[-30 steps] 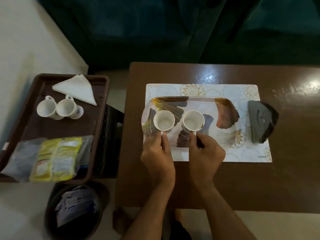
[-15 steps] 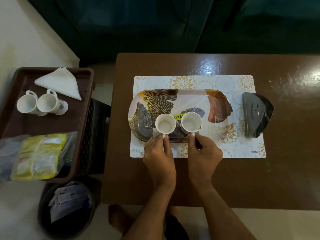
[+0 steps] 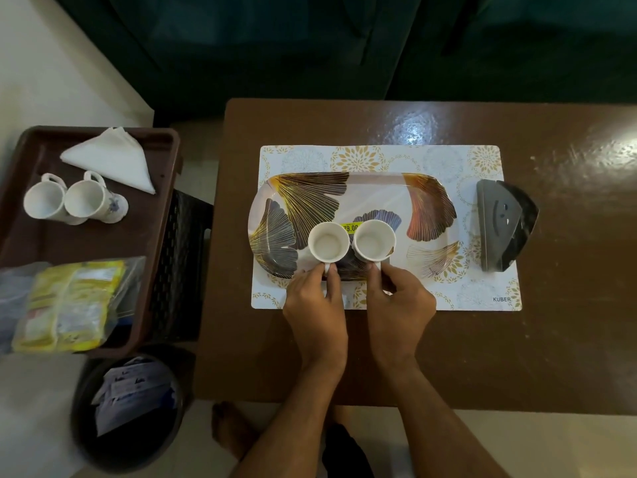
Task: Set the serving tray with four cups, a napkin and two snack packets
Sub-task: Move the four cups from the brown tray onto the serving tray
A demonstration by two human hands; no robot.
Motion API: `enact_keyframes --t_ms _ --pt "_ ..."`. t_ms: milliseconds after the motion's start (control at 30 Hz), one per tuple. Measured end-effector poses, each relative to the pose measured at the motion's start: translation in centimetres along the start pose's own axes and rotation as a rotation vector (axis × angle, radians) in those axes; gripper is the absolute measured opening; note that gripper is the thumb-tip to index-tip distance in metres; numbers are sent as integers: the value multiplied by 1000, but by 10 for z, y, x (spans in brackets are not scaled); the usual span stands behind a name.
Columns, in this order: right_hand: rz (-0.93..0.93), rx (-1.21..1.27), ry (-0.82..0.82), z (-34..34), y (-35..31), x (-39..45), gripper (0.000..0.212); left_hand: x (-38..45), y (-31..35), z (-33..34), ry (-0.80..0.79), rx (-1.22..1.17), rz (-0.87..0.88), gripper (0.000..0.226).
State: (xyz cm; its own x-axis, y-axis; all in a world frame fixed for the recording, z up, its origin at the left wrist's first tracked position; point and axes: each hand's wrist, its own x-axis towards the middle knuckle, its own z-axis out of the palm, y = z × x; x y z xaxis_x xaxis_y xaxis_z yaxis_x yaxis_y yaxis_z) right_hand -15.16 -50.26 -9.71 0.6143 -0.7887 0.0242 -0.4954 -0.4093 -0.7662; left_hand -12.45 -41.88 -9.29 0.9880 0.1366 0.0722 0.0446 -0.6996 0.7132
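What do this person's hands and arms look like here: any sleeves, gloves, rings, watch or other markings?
Both the left hand and right hand are bare, with no gloves. No rings, watch or bracelet show on either. The forearms are uncovered to the bottom edge of the picture, so no sleeves are visible. No marks can be made out in the dim light.

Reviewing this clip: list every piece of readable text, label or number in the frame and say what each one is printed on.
"KUBER": near right corner of the white floral placemat.
"79.00", first digit partly hidden by a cup: yellow price sticker on the leaf-patterned serving tray.
Yellow snack packets on the brown side tray: print too blurred to read.
Papers in the dark bin: unreadable.
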Motion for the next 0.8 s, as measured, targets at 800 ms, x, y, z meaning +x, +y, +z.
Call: enact_keyframes --t_ms 800 --pt "28 10 26 3 -6 -3 11 3 -1 -4 -111 -47 -91 18"
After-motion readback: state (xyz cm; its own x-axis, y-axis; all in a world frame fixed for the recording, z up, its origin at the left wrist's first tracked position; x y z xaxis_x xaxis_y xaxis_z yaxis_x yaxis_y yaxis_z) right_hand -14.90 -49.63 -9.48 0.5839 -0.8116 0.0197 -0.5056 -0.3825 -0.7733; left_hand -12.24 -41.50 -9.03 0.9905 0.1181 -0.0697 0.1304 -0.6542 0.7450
